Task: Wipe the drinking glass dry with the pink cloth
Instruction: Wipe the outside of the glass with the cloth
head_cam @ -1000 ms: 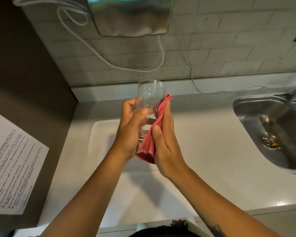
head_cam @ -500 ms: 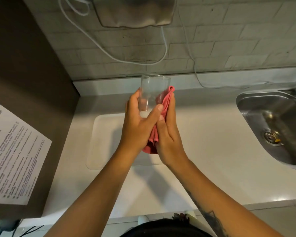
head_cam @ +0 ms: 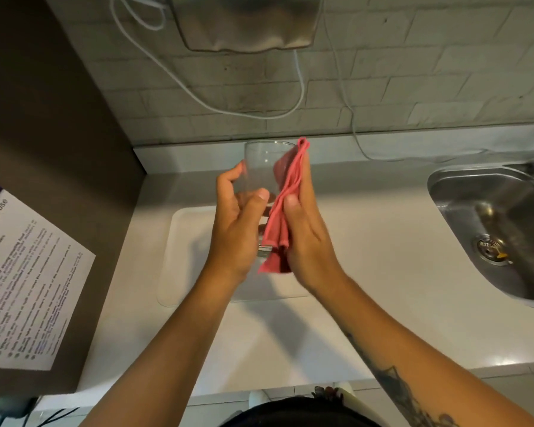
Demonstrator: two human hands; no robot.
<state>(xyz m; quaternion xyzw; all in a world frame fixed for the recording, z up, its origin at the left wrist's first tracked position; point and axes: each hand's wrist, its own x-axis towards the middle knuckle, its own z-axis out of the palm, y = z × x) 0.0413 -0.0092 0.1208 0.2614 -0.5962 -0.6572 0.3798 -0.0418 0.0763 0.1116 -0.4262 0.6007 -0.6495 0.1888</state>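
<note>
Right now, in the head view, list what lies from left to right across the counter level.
printed notice → white tray → left hand gripping the drinking glass → pink cloth → right hand pressing it to the glass → bare counter → steel sink

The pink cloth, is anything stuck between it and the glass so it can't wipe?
Nothing visible. The right hand presses the pink cloth flat against the side of the drinking glass, and the left hand grips the glass from the other side, away from the cloth.
</note>
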